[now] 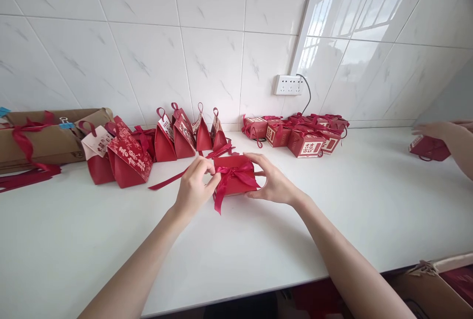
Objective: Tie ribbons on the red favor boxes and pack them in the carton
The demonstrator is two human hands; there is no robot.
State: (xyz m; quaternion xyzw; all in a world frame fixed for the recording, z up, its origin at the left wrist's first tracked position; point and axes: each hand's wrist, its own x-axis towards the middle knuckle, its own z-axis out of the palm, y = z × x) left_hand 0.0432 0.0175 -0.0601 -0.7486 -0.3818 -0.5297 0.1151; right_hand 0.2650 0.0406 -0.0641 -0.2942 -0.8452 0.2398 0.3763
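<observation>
A small red gift box (232, 162) rests on the white table in front of me, with a shiny red ribbon (236, 175) tied in a bow over it. One ribbon tail hangs down its near side. At the box's left edge, my left hand (195, 181) is closed in a pinch on the ribbon at the bow's left side. My right hand (275, 181) grips the box from the right, thumb at the near side and fingers at the far side. Some of its fingertips are hidden behind the box. Loose red ribbon (168, 181) lies just left of my left hand.
Triangular red gift boxes (129, 161) stand along the left. A cluster of red boxes (305, 143) sits by the tiled wall, below a socket strip (288, 85). A cardboard box (48, 144) is far left. At right, another person's hand (438, 131) holds a red box (428, 149).
</observation>
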